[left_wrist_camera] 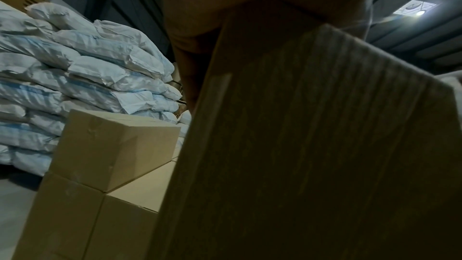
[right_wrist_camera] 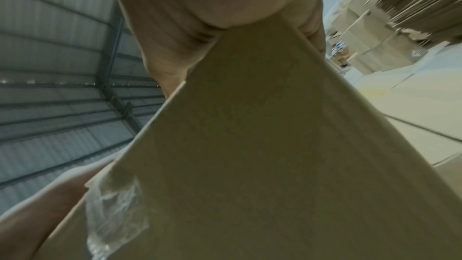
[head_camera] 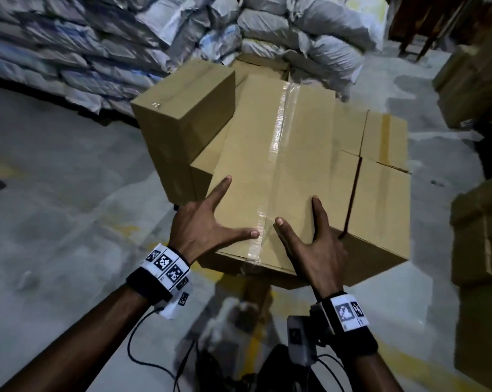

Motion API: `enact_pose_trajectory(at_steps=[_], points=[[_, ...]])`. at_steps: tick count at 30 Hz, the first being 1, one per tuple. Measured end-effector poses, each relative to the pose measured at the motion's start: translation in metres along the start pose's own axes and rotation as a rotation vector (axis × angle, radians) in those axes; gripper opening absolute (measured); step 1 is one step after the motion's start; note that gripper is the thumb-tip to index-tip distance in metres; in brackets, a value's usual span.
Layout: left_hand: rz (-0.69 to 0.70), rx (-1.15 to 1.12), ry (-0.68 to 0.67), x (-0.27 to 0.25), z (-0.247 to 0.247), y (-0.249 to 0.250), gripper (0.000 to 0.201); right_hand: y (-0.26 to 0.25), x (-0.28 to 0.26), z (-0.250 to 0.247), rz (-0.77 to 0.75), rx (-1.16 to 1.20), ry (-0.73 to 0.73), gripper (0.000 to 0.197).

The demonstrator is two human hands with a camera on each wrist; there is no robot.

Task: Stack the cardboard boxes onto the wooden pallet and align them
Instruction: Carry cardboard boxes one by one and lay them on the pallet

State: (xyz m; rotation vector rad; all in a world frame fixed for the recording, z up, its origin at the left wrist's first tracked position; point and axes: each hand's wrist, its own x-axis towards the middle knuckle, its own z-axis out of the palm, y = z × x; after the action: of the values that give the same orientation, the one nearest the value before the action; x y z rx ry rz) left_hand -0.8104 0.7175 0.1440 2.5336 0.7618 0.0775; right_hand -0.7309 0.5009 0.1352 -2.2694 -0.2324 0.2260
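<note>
I hold a long cardboard box [head_camera: 281,154], taped lengthwise with clear tape, by its near end. My left hand [head_camera: 233,210] grips the near left corner, thumb on top and forefinger along the left edge. At the near right corner my right hand [head_camera: 297,210] grips the same way. The box lies slanted over a layer of stacked cardboard boxes [head_camera: 380,171]. An upright box [head_camera: 182,114] stands on that layer at the left. In the wrist views, each palm presses the box's end face [left_wrist_camera: 312,145] [right_wrist_camera: 275,165]. The pallet is hidden under the stack.
White filled sacks [head_camera: 69,52] are piled behind and left of the stack. More cardboard boxes [head_camera: 479,236] stand along the right edge. Grey concrete floor [head_camera: 55,193] with yellow lines lies to the left. Cables hang from my wrists.
</note>
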Motion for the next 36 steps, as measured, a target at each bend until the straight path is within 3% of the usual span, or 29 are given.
enact_pose_trajectory(at_steps=[9,17,22,30,36], points=[[-0.017,-0.018,-0.044,0.11,-0.008,-0.064,0.126,-0.044,0.084,0.08,0.038,-0.022,-0.009,0.096],[-0.013,-0.014,-0.115,0.268,-0.024,-0.084,0.13,-0.079,0.219,0.14,0.105,-0.016,-0.039,0.092],[-0.008,0.026,-0.167,0.363,-0.029,-0.09,0.129,-0.095,0.302,0.172,0.115,-0.046,-0.038,0.101],[-0.012,0.037,-0.207,0.445,-0.026,-0.12,0.131,-0.117,0.372,0.221,0.157,-0.097,-0.048,0.096],[-0.02,-0.008,-0.298,0.483,-0.02,-0.151,0.132,-0.119,0.392,0.263,0.181,-0.172,-0.018,0.101]])
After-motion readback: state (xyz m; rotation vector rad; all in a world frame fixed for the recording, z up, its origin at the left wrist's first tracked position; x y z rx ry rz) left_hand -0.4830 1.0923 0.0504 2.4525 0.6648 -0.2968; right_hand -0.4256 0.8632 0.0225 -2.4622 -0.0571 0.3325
